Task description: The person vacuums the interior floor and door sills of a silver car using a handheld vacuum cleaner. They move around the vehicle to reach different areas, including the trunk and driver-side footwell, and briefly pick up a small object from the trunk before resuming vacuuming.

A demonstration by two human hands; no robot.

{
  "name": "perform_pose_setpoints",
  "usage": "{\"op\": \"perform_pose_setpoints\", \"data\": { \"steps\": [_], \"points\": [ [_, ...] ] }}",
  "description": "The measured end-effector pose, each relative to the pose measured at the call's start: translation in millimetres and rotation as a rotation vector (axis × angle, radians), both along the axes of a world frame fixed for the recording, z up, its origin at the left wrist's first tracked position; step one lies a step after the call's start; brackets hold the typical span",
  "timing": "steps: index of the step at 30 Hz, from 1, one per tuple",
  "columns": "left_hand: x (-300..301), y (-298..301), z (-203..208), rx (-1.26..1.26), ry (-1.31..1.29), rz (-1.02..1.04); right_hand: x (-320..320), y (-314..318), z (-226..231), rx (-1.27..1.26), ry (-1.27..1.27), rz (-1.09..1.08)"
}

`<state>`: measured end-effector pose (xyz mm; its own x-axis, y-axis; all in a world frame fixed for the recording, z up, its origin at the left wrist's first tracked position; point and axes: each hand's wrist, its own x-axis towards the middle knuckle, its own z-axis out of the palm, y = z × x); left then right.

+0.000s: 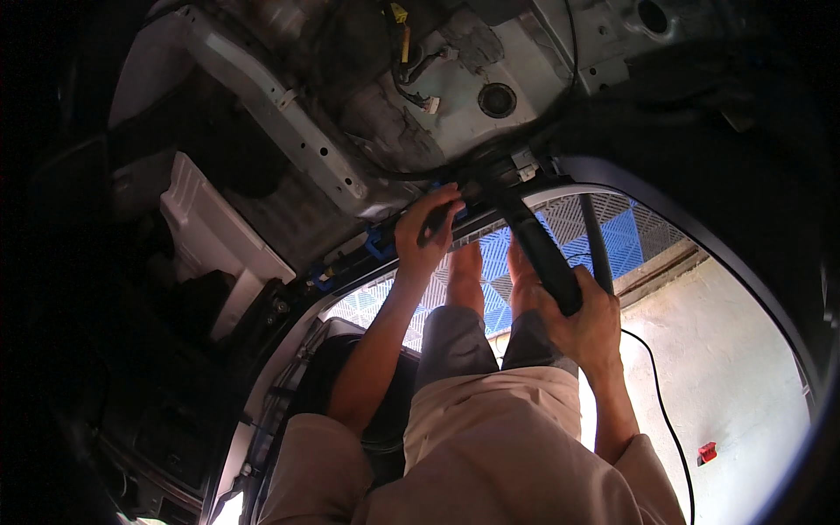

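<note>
My right hand [586, 319] is wrapped round the lower end of a long black bar-shaped piece [547, 258]. Its upper end reaches the dark sill [490, 179] of a vehicle's door opening, where shadow hides how it ends. At that sill, left of the bar, my left hand [429, 226] has its fingers curled together. Something dark shows at the fingers, too dim to name. Blue clips [376, 243] sit along the sill beside this hand.
Bare metal floor [507, 70] shows inside the vehicle, with a loose wiring connector [429, 105] and a round black plug [497, 101]. A pale plastic panel [210, 227] stands at left. Outside lie blue and grey floor tiles [621, 241]. A black cable [661, 385] hangs at right.
</note>
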<state>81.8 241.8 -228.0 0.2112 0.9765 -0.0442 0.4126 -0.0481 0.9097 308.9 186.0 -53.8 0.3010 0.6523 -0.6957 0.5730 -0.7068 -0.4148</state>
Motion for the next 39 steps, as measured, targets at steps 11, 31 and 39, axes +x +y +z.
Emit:
{"op": "perform_pose_setpoints", "data": {
  "steps": [11, 31, 39],
  "points": [
    [-21, 2, 23, 0.014, 0.020, -0.104, -2, -1, 3, 0.003, 0.004, 0.030],
    [32, 1, -18, 0.004, -0.078, 0.114, 16, 10, -12, -0.046, -0.013, 0.027],
    [-52, -22, 14, 0.018, -0.020, 0.106, -18, 3, -19, 0.021, 0.067, 0.091]
  ]
}}
